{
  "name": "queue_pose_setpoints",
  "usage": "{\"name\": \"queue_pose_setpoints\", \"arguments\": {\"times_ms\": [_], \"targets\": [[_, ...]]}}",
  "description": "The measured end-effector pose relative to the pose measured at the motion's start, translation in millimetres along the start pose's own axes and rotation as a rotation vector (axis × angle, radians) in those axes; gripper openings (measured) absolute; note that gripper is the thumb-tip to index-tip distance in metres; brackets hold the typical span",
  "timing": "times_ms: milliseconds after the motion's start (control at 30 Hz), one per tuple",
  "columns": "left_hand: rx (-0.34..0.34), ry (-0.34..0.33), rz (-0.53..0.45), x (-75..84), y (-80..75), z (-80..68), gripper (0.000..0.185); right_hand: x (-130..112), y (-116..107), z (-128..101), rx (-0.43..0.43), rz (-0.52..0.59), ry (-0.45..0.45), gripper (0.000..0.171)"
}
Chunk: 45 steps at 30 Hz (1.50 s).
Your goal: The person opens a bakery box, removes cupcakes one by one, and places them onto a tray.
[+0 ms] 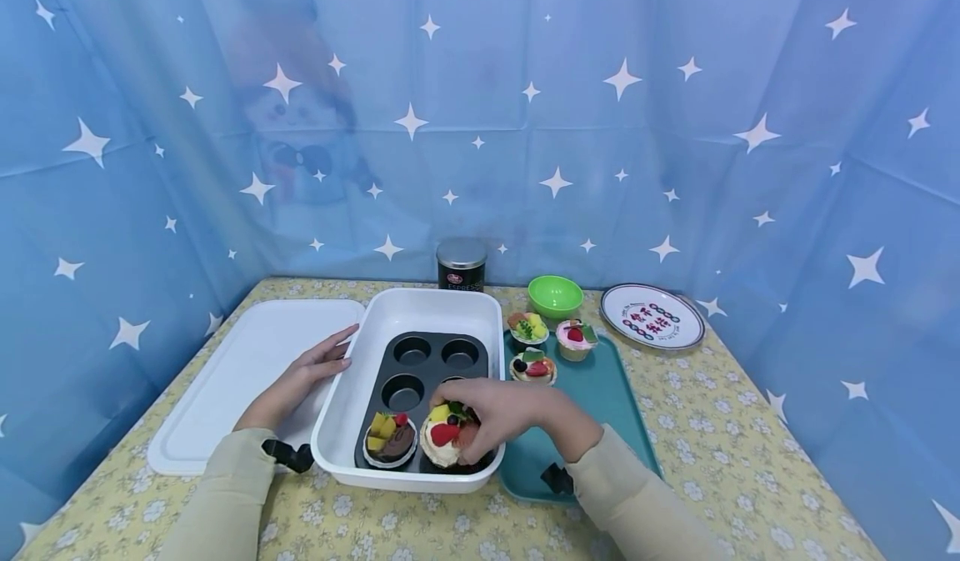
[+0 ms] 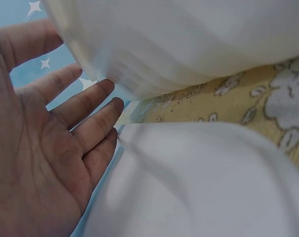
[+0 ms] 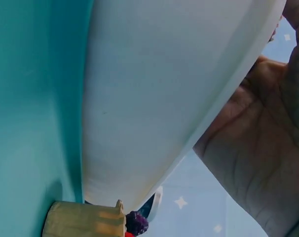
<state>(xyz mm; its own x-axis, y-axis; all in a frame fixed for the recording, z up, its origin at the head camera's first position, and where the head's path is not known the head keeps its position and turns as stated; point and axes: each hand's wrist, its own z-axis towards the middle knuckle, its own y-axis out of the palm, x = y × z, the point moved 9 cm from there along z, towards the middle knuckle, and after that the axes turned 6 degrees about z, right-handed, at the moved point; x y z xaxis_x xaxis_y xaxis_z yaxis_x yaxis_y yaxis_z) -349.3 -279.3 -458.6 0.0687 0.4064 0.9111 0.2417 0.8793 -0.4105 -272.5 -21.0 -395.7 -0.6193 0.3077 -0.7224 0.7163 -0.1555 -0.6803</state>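
My right hand (image 1: 498,415) grips a cream-topped cupcake (image 1: 441,443) with red and yellow fruit, at the front right cup of a dark muffin pan (image 1: 433,371). In the front left cup sits a chocolate cupcake (image 1: 400,444) with yellow fruit. The pan lies inside a deep white bin (image 1: 408,483). Against the bin's left side, my left hand (image 1: 311,375) rests with fingers spread and fairly straight; the left wrist view shows its fingertips by the bin wall (image 2: 189,44). The bin wall hides the right fingertips in the right wrist view.
A white lid (image 1: 247,378) lies left of the bin. On the right, a teal tray (image 1: 603,394) carries a pink cupcake (image 1: 575,346), a berry cupcake (image 1: 534,369) and a dark-cup cupcake (image 1: 527,329). Behind stand a coffee tin (image 1: 461,265), green bowl (image 1: 556,296) and plate (image 1: 652,317).
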Motion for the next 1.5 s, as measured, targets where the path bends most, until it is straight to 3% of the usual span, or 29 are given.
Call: {"name": "queue_pose_setpoints", "arguments": {"times_ms": [267,633,1233,1500], "targets": [[-0.005,0.005,0.009,0.8,1.0,0.7,0.065,4.5,-9.0,-4.1,0.038,0.030,0.034,0.059],[-0.012,0.007,0.009,2.4,0.1,1.1,0.068,-4.3,-38.9,-22.6,0.147,0.019,0.014,0.057],[-0.020,0.020,-0.003,1.2,4.8,-0.6,0.065,2.9,-71.1,-52.6,0.263,-0.063,0.048,0.057],[0.001,-0.001,0.014,-0.8,0.2,-0.2,0.066,15.0,-82.9,-75.7,0.318,0.023,0.109,0.058]]}}
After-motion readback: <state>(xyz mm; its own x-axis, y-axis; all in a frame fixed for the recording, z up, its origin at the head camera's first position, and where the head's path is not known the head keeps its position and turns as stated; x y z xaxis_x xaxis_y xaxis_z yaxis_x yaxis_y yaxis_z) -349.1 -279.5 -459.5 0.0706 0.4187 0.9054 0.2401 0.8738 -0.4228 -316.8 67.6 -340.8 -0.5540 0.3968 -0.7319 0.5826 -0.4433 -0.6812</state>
